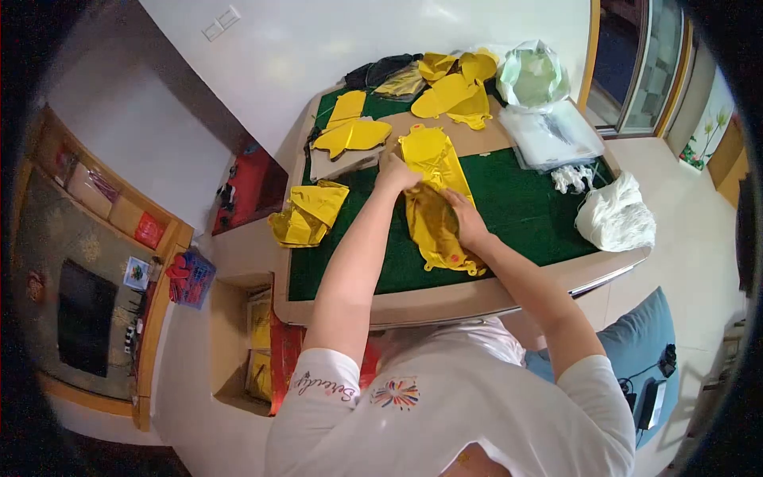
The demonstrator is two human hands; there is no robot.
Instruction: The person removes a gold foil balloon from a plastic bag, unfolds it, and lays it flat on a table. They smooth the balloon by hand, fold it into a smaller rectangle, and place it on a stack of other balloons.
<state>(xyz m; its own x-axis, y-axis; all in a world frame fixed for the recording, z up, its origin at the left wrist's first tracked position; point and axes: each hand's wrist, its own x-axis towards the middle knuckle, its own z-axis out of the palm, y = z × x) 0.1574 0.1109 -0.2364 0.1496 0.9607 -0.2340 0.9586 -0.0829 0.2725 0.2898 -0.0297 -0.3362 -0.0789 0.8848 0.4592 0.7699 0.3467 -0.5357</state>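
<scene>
A shiny yellow flat foil balloon (435, 155) with small edge tabs and red marks lies lengthwise on the green table mat in front of me. Its middle is bunched into a darker fold. My left hand (396, 174) is closed at the left edge of this fold, its fingertips pinching the foil. On the right side, my right hand (469, 222) has its fingers curled over the fold, partly hiding the foil beneath. Left of my left forearm rests a crumpled, folded yellow foil piece (308, 215). Another flat yellow foil piece (351, 138) lies beyond it on a pale stack.
More yellow foil pieces (453, 95) are heaped at the back beside a plastic bag (532, 75). Clear plastic sleeves (552, 137) and a white string bundle (618, 213) sit on the right. An open cardboard box (238, 342) stands on the floor, left of the table.
</scene>
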